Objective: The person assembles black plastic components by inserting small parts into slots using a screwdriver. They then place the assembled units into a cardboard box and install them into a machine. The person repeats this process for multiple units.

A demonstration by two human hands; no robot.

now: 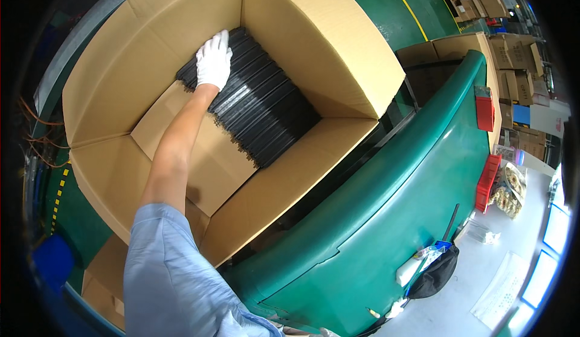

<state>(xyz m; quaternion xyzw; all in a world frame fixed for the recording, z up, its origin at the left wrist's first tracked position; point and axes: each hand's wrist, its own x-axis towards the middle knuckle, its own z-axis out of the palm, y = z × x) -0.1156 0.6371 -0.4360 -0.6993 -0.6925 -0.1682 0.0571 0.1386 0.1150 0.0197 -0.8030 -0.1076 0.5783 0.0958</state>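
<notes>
My left hand (214, 60), in a white glove, reaches deep into a large cardboard box (302, 17). It rests palm down on the far left end of a layer of long black plastic strips (263, 98). The fingers stretch out over the strips, and I see nothing lifted in them. The strips lie side by side in a dense row, their near-left ends jagged. A flat cardboard sheet (193, 150) lies beside them in the box, partly under my forearm. My right hand is out of view.
To the right stands a green-covered worktable (386, 216) with red bins (487, 183), a bag of small parts (509, 192) and a black pouch (436, 273). Stacked cartons (516, 56) fill the far right. A blue container (53, 261) is at the lower left.
</notes>
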